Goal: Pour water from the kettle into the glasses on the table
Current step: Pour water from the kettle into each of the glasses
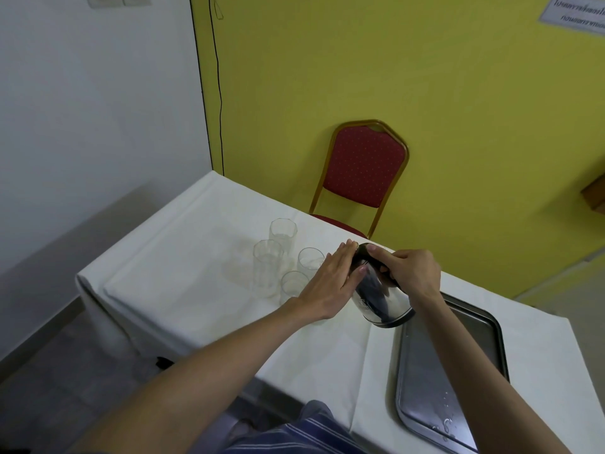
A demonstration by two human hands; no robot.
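Kettle (379, 290) up off the table (183, 290), steel body tipped hard over toward the glasses, base swung out above the near corner of the tray (491, 326). Right hand (414, 273) wrapped tight around the black handle, fingers curled fully closed on it, thumb along the top. Left hand (330, 276) laid flat against the lid end, palm down, fingers straight and together, pressing rather than gripping, nothing enclosed in it. Spout hidden behind that left hand, so no telling whether water is running.

Four clear glasses clustered just left of the hands on the white cloth. Tall glass at the back (283, 235), upright. Second tall glass (267, 270) in front and a little left of it, close beside. Short glass (310, 262) to the right, nearest the kettle's top, partly covered by the left fingers. Another short glass (293, 285) at the front, partly behind the left wrist. Water levels too faint to judge.

Metal tray on the right side of the table, flat, a few water drops near its front edge. Red chair (363, 172) with gold frame pushed up to the far side, against the yellow wall (458, 93). Striped blue clothing (294, 434) at the bottom edge.
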